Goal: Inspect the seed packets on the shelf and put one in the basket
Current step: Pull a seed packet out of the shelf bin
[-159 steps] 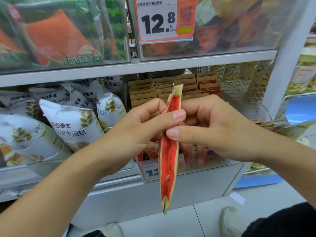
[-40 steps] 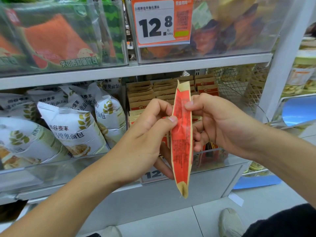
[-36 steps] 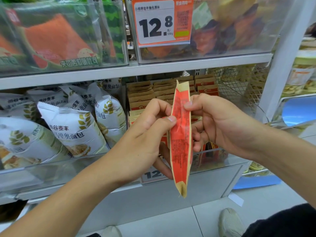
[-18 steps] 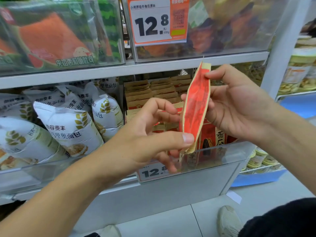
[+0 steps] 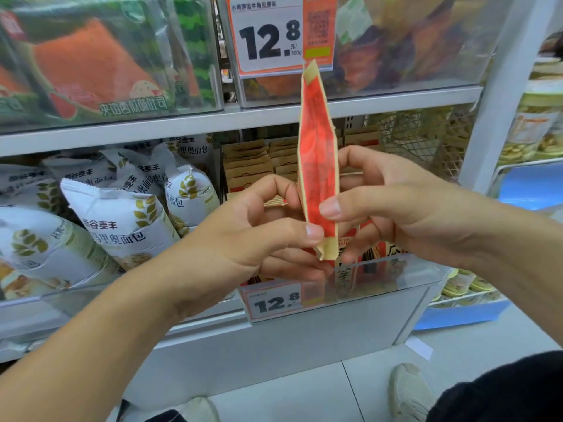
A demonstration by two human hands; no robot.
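Observation:
A narrow red and tan seed packet (image 5: 318, 153) stands upright and edge-on in front of the shelf. My left hand (image 5: 253, 236) pinches its lower end between thumb and fingers. My right hand (image 5: 393, 205) holds the packet's lower half from the right, thumb across its front. Behind my hands a clear-fronted bin (image 5: 380, 275) holds more of these packets (image 5: 253, 166), standing in rows. No basket is in view.
White bread bags (image 5: 122, 220) fill the bin to the left. Above, the shelf edge (image 5: 182, 120) carries clear bins and a 12.8 price tag (image 5: 271, 38). A white upright post (image 5: 505, 95) stands at right. My shoes (image 5: 408, 391) are on the tiled floor.
The packet has been turned end over end and raised; its top now reaches the upper price tag. Both hands have shifted to grip its lower end.

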